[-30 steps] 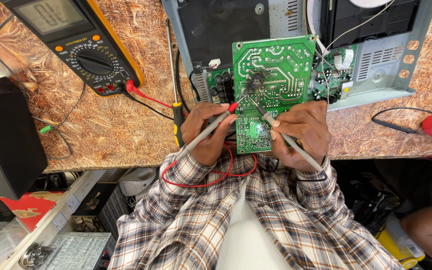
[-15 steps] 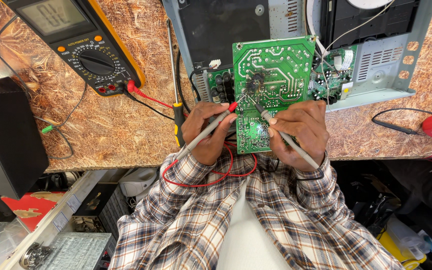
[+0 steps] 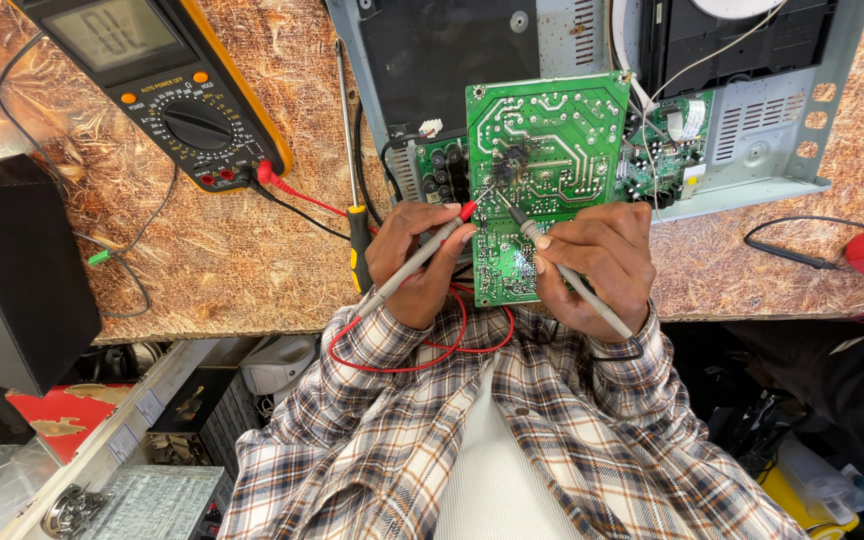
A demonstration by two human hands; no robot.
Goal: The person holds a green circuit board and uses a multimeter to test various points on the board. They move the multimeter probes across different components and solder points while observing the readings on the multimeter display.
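Green circuit board overhangs the bench edge, left hand and right hand each pinching a probe.

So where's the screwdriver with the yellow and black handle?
In the head view, the screwdriver lies on the wooden bench, just beside the left hand, between the multimeter and the green circuit board.

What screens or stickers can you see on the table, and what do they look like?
Multimeter screen: top left of the table, a grey rectangle on a black meter with an orange rim.
White sticker: on the small board right of the green circuit board, a little rectangle.
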